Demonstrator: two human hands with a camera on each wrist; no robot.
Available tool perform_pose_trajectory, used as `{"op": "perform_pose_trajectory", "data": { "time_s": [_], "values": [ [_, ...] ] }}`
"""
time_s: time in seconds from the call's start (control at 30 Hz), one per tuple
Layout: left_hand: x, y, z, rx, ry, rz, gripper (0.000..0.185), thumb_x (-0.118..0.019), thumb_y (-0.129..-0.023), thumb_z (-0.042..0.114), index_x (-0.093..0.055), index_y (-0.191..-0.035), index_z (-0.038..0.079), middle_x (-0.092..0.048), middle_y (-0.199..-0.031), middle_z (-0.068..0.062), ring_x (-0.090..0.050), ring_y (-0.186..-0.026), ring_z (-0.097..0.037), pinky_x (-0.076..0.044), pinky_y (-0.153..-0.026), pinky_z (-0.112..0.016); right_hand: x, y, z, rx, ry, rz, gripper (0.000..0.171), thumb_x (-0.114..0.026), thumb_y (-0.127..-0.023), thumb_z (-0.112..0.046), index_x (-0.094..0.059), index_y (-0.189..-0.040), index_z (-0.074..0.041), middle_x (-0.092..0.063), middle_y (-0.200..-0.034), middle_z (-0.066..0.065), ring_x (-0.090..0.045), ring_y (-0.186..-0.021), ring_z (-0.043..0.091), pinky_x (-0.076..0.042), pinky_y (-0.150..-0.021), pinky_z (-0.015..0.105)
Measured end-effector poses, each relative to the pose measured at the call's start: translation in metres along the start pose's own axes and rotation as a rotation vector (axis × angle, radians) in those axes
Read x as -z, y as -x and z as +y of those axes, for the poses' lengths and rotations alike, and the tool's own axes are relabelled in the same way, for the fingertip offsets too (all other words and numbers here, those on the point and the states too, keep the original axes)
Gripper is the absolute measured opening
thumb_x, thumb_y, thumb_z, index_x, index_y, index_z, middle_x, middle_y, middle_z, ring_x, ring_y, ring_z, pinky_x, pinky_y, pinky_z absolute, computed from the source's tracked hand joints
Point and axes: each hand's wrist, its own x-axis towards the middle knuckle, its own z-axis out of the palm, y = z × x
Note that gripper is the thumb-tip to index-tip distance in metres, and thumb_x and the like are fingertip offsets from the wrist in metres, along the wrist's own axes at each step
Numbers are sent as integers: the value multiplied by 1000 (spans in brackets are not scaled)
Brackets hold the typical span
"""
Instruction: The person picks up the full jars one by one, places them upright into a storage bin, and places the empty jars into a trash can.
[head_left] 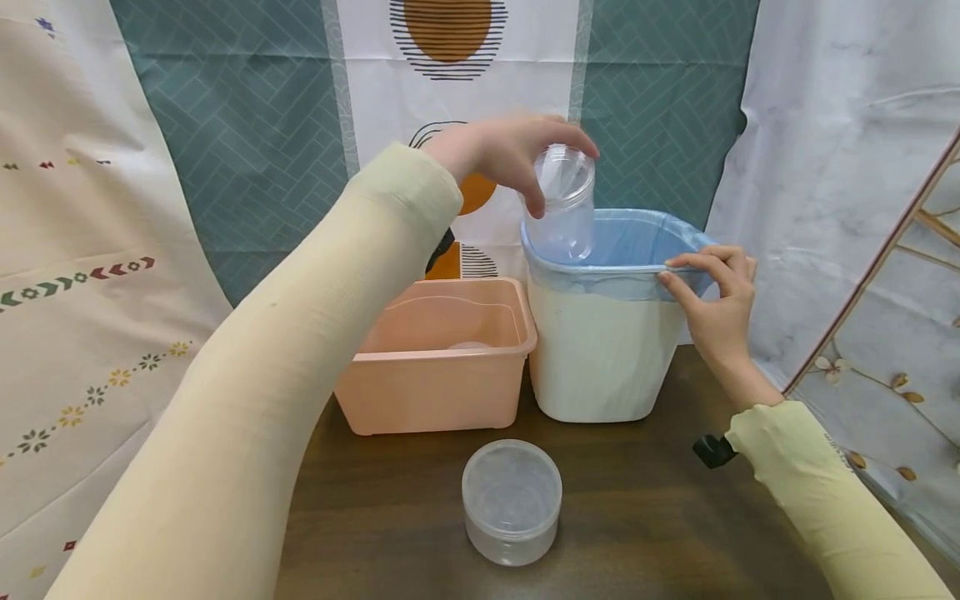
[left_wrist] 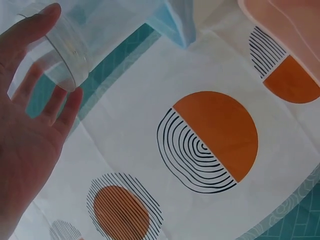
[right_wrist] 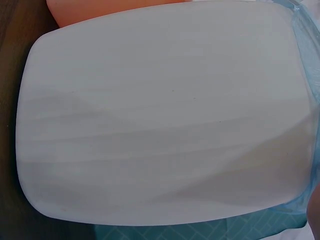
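Observation:
My left hand (head_left: pixel 517 150) grips a clear plastic jar (head_left: pixel 566 204) around its rim, from above. The jar's lower end is over the left part of the white trash bin's (head_left: pixel 600 358) mouth. In the left wrist view, thumb and fingers curve round the jar's rim (left_wrist: pixel 75 65). A blue bag (head_left: pixel 637 237) lines the bin and folds over its edge. At the bin's front right, my right hand (head_left: pixel 723 300) pinches the bag-covered rim between thumb and fingers. The right wrist view shows mostly the bin's side (right_wrist: pixel 165 120), with only a sliver of that hand.
A peach plastic basin (head_left: pixel 435 396) stands left of the bin, a pale rounded thing partly visible inside. Nearer on the dark wooden table (head_left: pixel 375 508) is a round, translucent lidded container (head_left: pixel 512 500). Patterned cloth (head_left: pixel 652 125) hangs behind and along both sides.

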Motion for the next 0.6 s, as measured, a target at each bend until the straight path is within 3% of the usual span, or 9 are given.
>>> {"op": "perform_pose_trajectory", "data": {
  "time_s": [0.23,0.6],
  "values": [
    [-11,-7,-1,-21,20,-15,83,-76,-83,12,-35,-152,36,-23,-164,8,-23,-150,-16,-34,-118,-36,0,1,-4,2,1,-5,17,-75,-77,11,-70,-93,12,-49,-95,-26,-37,-100,-1,-21,-95,21],
    [-29,-15,3,-50,72,-37,81,-72,-84,14,-35,-152,38,-20,-166,7,-18,-153,-18,-37,-117,-40,1,-1,-6,8,1,-2,17,-75,-76,11,-70,-93,12,-49,-95,-26,-38,-99,-1,-21,-95,21]
  ]
}}
